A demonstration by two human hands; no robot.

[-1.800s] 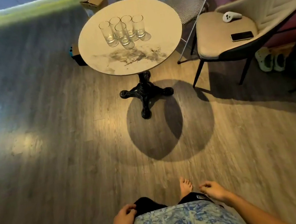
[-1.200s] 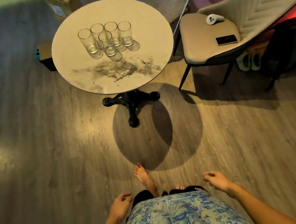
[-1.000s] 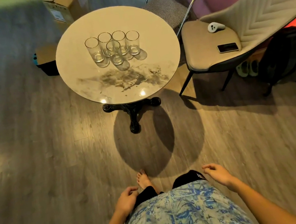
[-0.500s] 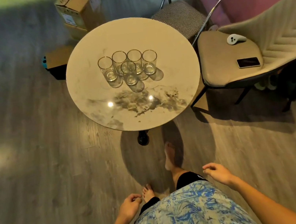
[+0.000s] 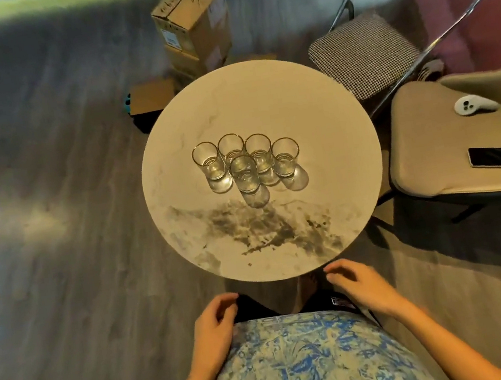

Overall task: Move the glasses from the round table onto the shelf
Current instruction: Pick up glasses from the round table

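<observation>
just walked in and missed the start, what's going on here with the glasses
A person stands at the near edge of a round table, looking down at it. Five empty glasses stand upright in a tight cluster on it, four in a row and one in front. Neither the left hand nor the right hand holds anything; both hang open just short of the table edge. No glass has been picked up, and no shelf is in view.
</observation>
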